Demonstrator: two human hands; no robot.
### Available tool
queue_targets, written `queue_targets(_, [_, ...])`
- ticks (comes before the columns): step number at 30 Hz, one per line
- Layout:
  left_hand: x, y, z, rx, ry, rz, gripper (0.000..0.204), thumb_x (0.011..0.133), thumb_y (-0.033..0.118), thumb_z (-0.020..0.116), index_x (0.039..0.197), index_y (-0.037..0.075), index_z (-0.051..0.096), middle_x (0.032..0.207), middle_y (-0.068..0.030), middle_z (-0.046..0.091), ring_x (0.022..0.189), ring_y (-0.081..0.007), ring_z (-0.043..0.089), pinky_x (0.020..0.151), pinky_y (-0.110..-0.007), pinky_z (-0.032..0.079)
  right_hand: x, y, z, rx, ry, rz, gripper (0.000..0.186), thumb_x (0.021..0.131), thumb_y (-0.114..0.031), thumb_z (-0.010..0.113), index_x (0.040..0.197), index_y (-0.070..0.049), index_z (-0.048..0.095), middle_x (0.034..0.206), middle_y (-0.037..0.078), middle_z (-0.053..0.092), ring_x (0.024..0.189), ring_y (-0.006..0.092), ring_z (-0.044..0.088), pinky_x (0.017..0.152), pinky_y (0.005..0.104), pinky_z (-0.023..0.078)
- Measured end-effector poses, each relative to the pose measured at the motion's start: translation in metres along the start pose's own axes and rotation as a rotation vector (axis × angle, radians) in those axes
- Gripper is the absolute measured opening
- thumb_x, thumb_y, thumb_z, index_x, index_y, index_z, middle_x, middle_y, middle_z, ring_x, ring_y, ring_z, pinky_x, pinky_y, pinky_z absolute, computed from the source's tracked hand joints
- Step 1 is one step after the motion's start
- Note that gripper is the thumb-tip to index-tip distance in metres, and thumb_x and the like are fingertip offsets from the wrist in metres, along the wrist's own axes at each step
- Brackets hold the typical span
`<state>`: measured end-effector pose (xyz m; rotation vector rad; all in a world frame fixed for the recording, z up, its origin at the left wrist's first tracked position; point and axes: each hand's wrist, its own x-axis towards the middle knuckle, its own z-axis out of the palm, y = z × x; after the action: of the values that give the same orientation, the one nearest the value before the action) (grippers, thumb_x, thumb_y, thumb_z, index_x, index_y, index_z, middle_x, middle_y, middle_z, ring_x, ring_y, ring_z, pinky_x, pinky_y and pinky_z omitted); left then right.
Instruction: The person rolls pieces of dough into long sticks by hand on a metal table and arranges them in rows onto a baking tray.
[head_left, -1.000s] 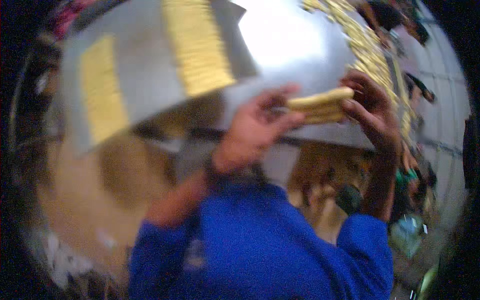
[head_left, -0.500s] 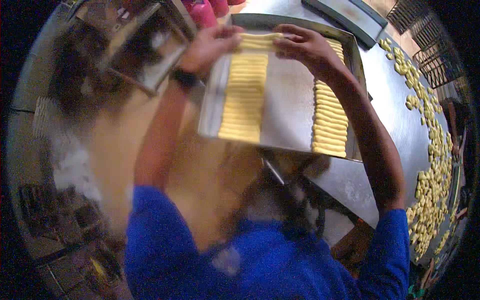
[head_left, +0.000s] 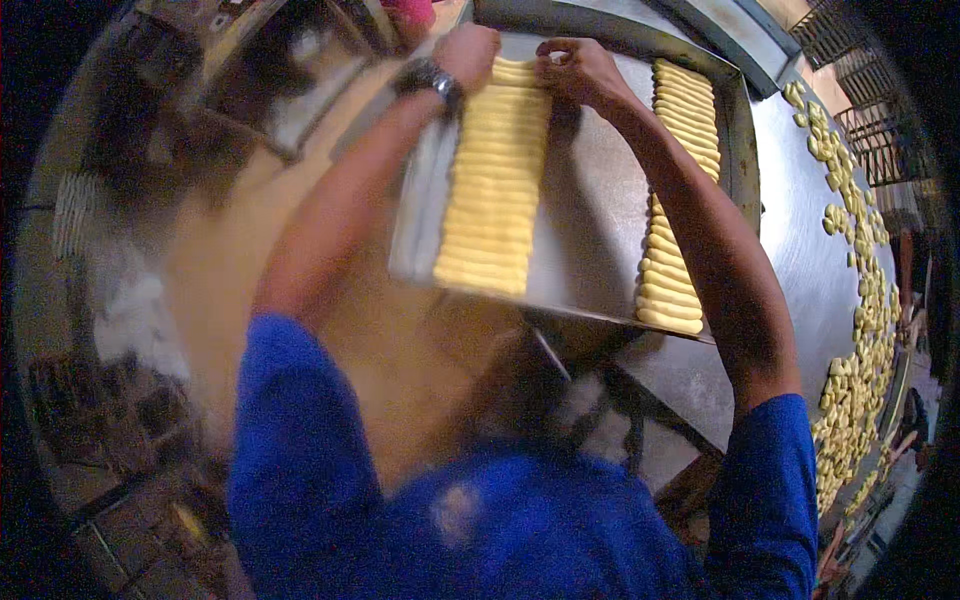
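A row of pale yellow dough sticks lies packed side by side along the left part of a metal baking tray. At the row's far end, my left hand is closed at the left tip of the last dough stick. My right hand, fingers bent into a pinch, is at that stick's other tip; its fingertips are partly hidden. A second row of dough sticks lines the tray's right side, partly covered by my right forearm. Bare metal shows between the two rows.
The tray rests on a metal worktable, its near left corner jutting past the edge. Many small dough pieces are scattered along the table's right side. Another metal tray stands beyond. Dark racks are at the far right.
The dough stick held between my hands above the tray has come down against the far end of the left row. The tray appears shifted slightly right in view.
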<state>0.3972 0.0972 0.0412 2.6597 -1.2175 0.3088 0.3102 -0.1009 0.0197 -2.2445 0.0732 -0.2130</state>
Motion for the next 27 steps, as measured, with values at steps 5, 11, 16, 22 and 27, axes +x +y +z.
queue_targets(5, [-0.004,-0.002,0.008,0.004,-0.027,-0.002,0.013,0.08,0.008,0.063,0.091,0.005,0.07,0.088,-0.0204,0.068,0.089,-0.0399,0.066,0.081,-0.05,0.052,-0.005,-0.002,-0.001,-0.188,-0.012,-0.077,0.029,0.08,-0.025,0.077,0.105,-0.01,0.074,0.083,0.01,0.071,0.076,0.0193,0.065,0.072,0.0337,0.052])
queue_targets(11, [0.012,0.001,0.01,0.09,-0.119,0.061,0.015,0.077,0.004,0.06,0.083,0.001,0.074,0.086,-0.0224,0.071,0.082,-0.0389,0.071,0.074,-0.048,0.058,-0.007,-0.006,-0.011,-0.425,-0.214,-0.179,0.031,0.086,-0.021,0.068,0.115,-0.01,0.071,0.096,0.015,0.072,0.083,0.0288,0.069,0.08,0.0386,0.054])
queue_targets(16, [-0.018,0.01,-0.019,0.125,-0.479,-0.091,0.053,0.096,0.025,0.047,0.147,0.008,0.041,0.148,-0.0233,0.046,0.14,-0.0329,0.042,0.118,-0.045,0.029,-0.037,0.014,-0.012,-0.632,-0.065,-0.514,0.055,0.09,-0.01,0.052,0.145,-0.006,0.043,0.146,0.018,0.048,0.133,0.0312,0.048,0.11,0.0485,0.039])
queue_targets(22, [-0.076,0.019,-0.02,0.322,-0.093,0.118,0.053,0.097,0.021,0.039,0.142,-0.007,0.041,0.147,-0.0268,0.044,0.139,-0.0407,0.04,0.119,-0.052,0.024,-0.081,0.011,-0.01,-0.714,-0.02,-0.542,0.069,0.092,-0.011,0.049,0.155,-0.002,0.022,0.162,0.015,0.025,0.151,0.0273,0.022,0.123,0.0517,0.017])
queue_targets(27, [-0.07,0.017,-0.036,0.186,-0.138,0.164,0.055,0.096,0.023,0.048,0.144,-0.005,0.041,0.147,-0.0258,0.045,0.142,-0.0408,0.035,0.121,-0.051,0.021,-0.095,-0.007,-0.014,-0.619,-0.197,-0.302,0.059,0.098,-0.019,0.045,0.151,0.001,0.029,0.15,0.024,0.04,0.141,0.0331,0.037,0.117,0.0461,0.029])
